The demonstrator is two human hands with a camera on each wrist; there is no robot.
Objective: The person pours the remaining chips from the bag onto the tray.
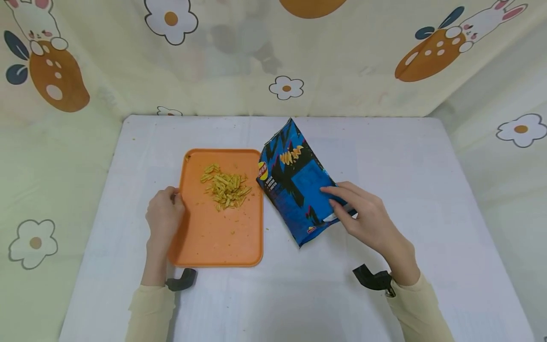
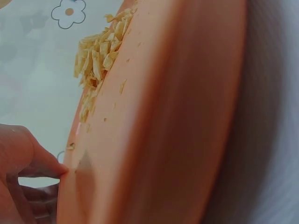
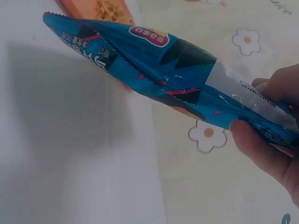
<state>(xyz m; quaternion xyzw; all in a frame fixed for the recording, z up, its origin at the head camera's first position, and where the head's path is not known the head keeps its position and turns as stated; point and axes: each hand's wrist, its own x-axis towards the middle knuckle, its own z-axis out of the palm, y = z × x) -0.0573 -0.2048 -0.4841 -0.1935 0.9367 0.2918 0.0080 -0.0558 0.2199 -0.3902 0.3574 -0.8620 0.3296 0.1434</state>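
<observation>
An orange tray [image 1: 218, 237] lies on the white table with a small heap of yellow chips [image 1: 228, 190] in its upper part and crumbs around it. My left hand [image 1: 165, 213] grips the tray's left edge; in the left wrist view the thumb presses on the rim. A blue and black chip bag [image 1: 295, 180] hangs tilted beside the tray, its upper left corner close to the tray's right edge. My right hand [image 1: 363, 213] pinches the bag's lower right side between thumb and fingers. The right wrist view shows the bag [image 3: 154, 70] edge-on. What is inside it is hidden.
The white table [image 1: 384, 156] carries a few scattered crumbs. Behind it and at both sides hangs a cream curtain [image 1: 239, 52] printed with flowers and rabbits. A black strap [image 1: 372, 278] sits at the right wrist, another strap [image 1: 181, 280] at the left.
</observation>
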